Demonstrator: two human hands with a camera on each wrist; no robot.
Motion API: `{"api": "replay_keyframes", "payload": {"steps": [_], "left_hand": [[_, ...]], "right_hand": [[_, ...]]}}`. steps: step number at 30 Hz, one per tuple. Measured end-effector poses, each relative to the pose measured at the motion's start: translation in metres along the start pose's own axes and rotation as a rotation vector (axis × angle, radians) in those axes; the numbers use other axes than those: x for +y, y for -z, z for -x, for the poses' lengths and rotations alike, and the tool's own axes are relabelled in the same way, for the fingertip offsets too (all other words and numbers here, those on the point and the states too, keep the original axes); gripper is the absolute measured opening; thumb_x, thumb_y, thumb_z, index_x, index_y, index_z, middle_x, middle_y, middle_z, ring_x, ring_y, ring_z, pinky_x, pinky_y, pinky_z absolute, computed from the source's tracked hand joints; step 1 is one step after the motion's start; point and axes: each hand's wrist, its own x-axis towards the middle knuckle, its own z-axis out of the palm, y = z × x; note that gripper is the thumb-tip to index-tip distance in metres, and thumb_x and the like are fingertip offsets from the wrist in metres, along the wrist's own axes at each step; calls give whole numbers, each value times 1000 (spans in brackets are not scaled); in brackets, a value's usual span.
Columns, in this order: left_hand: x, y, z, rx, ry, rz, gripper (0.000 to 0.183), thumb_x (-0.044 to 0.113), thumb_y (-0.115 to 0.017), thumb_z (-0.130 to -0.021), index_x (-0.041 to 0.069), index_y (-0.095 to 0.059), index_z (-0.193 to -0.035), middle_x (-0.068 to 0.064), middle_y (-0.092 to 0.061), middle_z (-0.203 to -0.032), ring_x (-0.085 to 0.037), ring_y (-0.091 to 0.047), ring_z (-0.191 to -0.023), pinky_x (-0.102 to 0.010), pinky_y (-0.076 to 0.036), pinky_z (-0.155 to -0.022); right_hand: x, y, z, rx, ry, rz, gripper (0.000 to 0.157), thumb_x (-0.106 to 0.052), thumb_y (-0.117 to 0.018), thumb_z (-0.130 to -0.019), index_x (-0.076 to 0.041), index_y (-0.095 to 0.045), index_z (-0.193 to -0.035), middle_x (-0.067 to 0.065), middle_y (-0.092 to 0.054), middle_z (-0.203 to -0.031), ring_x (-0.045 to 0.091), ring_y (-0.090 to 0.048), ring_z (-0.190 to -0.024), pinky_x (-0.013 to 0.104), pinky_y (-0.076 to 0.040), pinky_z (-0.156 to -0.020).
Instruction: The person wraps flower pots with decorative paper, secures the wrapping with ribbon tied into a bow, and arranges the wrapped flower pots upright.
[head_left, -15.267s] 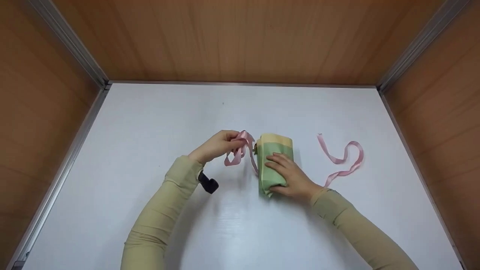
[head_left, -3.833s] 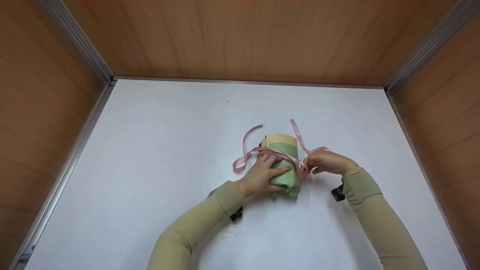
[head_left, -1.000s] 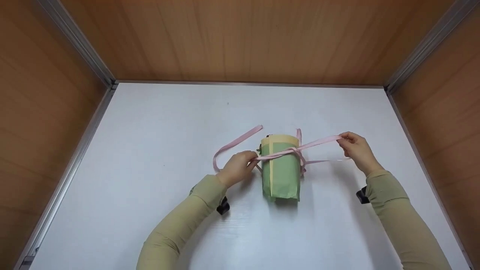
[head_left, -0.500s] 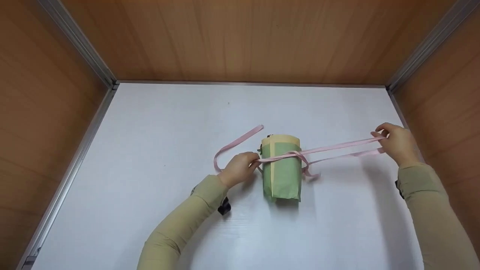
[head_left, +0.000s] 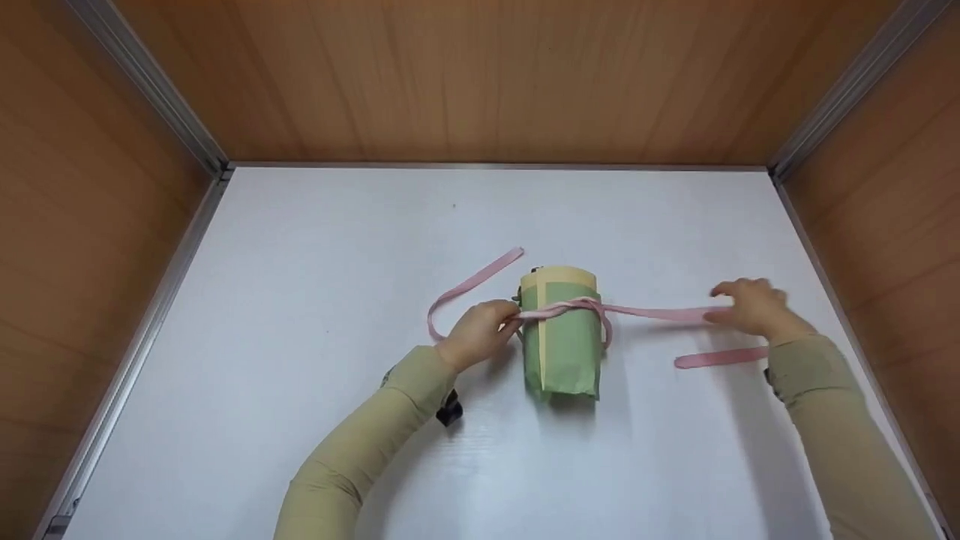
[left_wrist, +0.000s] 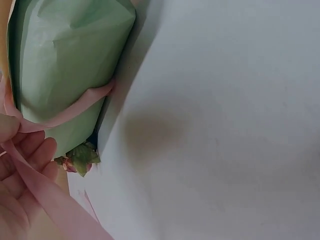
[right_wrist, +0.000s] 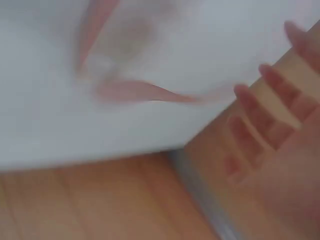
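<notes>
A bouquet [head_left: 566, 352], wrapped in green and cream paper, lies in the middle of the white table. Green leaves and a reddish bloom [left_wrist: 79, 159] peek out of the wrapping in the left wrist view. Pink ribbon [head_left: 559, 308] crosses the paper and loops over itself near the right side. At the bouquet's left edge my left hand [head_left: 480, 334] pinches the ribbon between thumb and fingers. My right hand [head_left: 756, 309] hovers to the right with spread fingers, above the ribbon's loose right part; the right wrist view shows nothing held in it.
One ribbon tail [head_left: 472, 283] curves over the table behind my left hand. Another ribbon end [head_left: 716, 358] lies near my right wrist. Wooden panels [head_left: 495, 82] with metal edging stand at the back and both sides of the table [head_left: 337, 247].
My right hand pulled the ribbon out to the right, then let go and came back slightly; the ribbon there has dropped lower. The left hand keeps its pinch beside the bouquet.
</notes>
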Motion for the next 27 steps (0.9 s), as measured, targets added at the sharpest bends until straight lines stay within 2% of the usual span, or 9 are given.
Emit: {"api": "replay_keyframes", "payload": {"steps": [2, 6, 9, 12, 15, 18, 23, 27], "left_hand": [[2, 0, -2, -15, 0, 6, 14, 14, -58, -94, 3, -67, -93, -6, -65, -84, -14, -54, -75, -32, -48, -73], [6, -2, -6, -49, -1, 19, 17, 17, -57, -96, 5, -64, -86, -5, -61, -78, -12, -47, -71, -28, -44, -67], [7, -2, -9, -56, -7, 25, 21, 18, -56, -96, 6, -62, -80, -2, -55, -72, -11, -44, -67, -26, -40, -63], [6, -1, -9, -64, -18, 47, 23, 19, -55, -97, 5, -62, -80, -2, -56, -73, -10, -45, -67, -25, -41, -64], [2, 2, -8, -83, -20, 86, 23, 19, -52, -98, 5, -66, -86, -7, -63, -78, -11, -47, -70, -26, -42, -67], [-2, 5, -5, -104, -12, 125, 22, 16, -51, -98, 4, -68, -93, -12, -68, -86, -12, -50, -73, -28, -44, -70], [-6, 7, -4, -145, -16, 193, 20, 11, -50, -98, 1, -68, -98, -11, -70, -91, -16, -61, -83, -30, -50, -76], [-9, 7, -2, -202, 29, 292, 23, 10, -47, -99, -2, -66, -103, -14, -70, -95, -21, -65, -85, -32, -53, -76]], "right_hand": [[-21, -21, -8, -35, 75, -111, 50, -24, -63, -90, 5, -50, -129, 32, -48, -130, 53, -35, -121, 67, -25, -98], [-63, -58, -21, -14, 226, -284, 49, -23, -63, -92, -1, -49, -133, 24, -48, -136, 43, -37, -129, 60, -25, -106], [-82, -73, -28, 47, 299, -313, 34, -19, -65, -90, -2, -59, -118, 18, -58, -123, 38, -47, -120, 57, -29, -102], [-90, -81, -31, 112, 345, -304, 11, -11, -66, -88, -2, -61, -92, 11, -63, -94, 29, -54, -95, 45, -38, -88], [-92, -83, -31, 101, 347, -335, 15, -6, -63, -90, -5, -52, -80, 2, -51, -74, 18, -49, -75, 31, -41, -69], [-92, -83, -28, 48, 324, -399, 14, -6, -58, -92, -6, -50, -81, -2, -45, -68, 13, -46, -64, 23, -39, -57], [-91, -83, -25, -16, 315, -423, 18, -8, -59, -92, -5, -49, -77, -4, -41, -66, 11, -43, -63, 21, -35, -56], [-87, -86, -24, -98, 300, -448, 17, -10, -60, -92, -4, -53, -77, -4, -43, -67, 9, -42, -64, 20, -35, -57]]}}
